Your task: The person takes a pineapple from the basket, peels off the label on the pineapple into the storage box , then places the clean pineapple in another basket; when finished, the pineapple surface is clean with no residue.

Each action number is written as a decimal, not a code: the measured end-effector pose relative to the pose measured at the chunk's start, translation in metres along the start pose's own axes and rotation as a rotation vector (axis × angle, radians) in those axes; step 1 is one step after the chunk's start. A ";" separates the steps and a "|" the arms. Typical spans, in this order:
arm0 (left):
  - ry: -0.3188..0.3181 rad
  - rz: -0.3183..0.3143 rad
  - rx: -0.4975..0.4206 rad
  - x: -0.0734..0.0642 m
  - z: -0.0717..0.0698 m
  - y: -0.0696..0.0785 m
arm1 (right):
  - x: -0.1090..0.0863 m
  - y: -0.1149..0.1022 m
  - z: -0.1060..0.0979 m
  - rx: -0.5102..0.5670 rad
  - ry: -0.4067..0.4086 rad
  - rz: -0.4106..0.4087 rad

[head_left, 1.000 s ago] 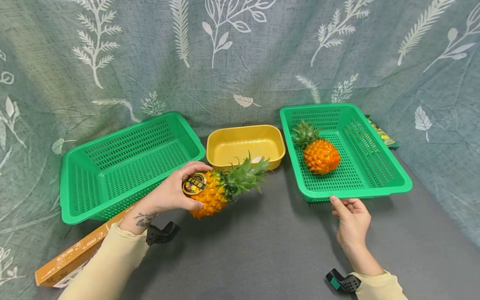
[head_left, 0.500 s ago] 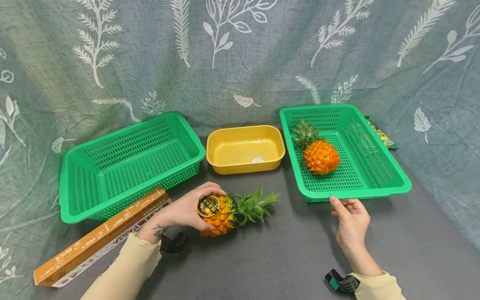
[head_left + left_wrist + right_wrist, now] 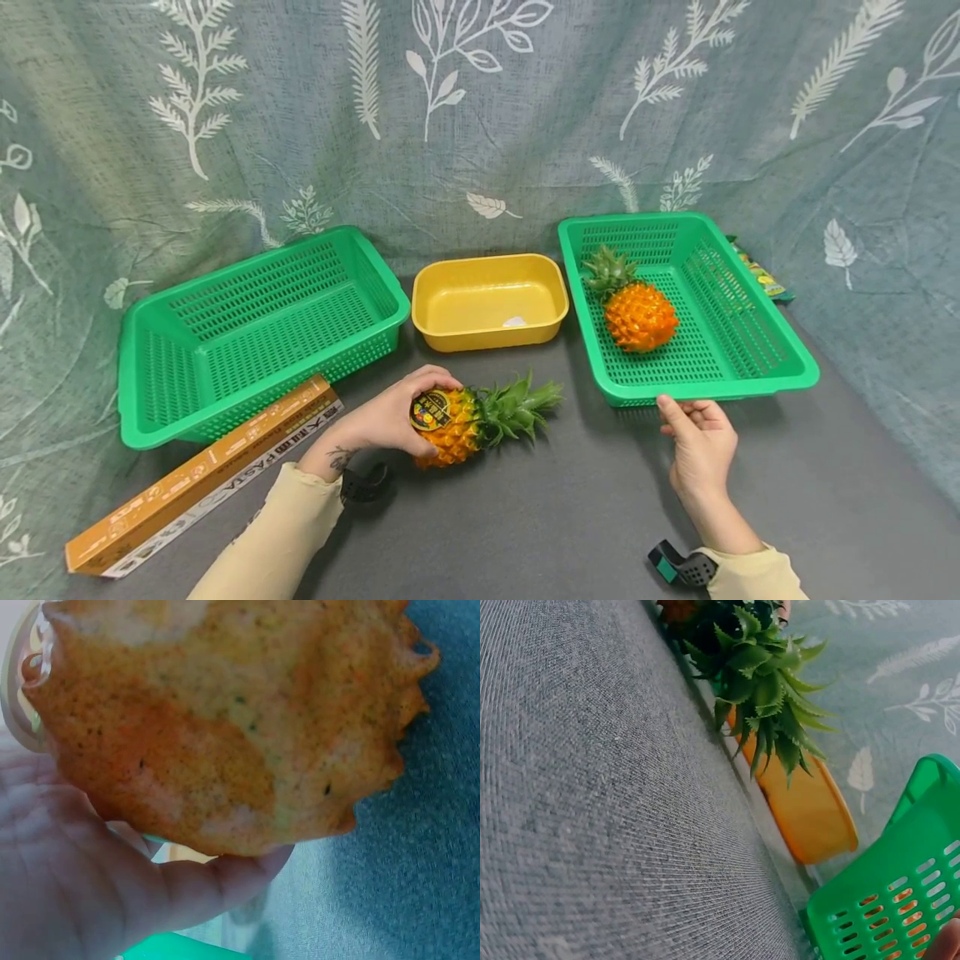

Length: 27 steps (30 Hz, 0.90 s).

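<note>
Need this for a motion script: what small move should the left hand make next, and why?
Probably settle the pineapple on the table and loosen the left hand, which grips it sideways over bare tabletop, clear of the yellow tray; contact underneath is hidden.

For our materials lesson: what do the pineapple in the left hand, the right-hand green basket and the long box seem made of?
Pineapple: perhaps glossy plastic, from its shiny bumps; real fruit isn't ruled out.
Green basket: most likely smooth plastic, with regular slots and even colour.
Long box: probably card with a printed finish: flat faces, straight edges, lettering.
</note>
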<state>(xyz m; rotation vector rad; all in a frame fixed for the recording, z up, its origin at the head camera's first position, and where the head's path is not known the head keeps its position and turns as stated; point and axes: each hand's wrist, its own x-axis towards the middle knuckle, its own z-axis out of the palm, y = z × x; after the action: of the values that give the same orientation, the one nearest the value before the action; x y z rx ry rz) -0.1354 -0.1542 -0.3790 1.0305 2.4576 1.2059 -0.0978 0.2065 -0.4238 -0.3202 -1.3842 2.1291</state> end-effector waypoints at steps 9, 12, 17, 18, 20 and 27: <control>-0.046 -0.044 -0.044 0.002 -0.004 0.000 | -0.004 -0.004 0.002 0.062 0.129 -0.138; -0.057 -0.060 -0.043 0.002 -0.005 0.001 | -0.010 -0.009 0.004 0.137 0.109 -0.228; -0.068 -0.071 -0.038 0.003 -0.005 0.002 | -0.020 -0.014 0.011 0.173 -0.192 -0.402; -0.069 -0.071 -0.040 0.003 -0.005 0.002 | -0.022 -0.014 0.013 0.159 -0.268 -0.426; -0.066 -0.065 -0.037 0.003 -0.005 0.002 | -0.027 -0.016 0.019 0.124 -0.435 -0.471; -0.040 -0.038 -0.062 -0.001 -0.002 0.001 | -0.041 -0.013 0.054 -0.245 -0.849 -0.641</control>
<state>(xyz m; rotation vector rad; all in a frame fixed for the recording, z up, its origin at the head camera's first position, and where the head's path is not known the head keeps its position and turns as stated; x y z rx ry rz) -0.1352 -0.1558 -0.3773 0.9782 2.3831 1.2289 -0.0871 0.1458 -0.3934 0.9289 -1.8584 1.5716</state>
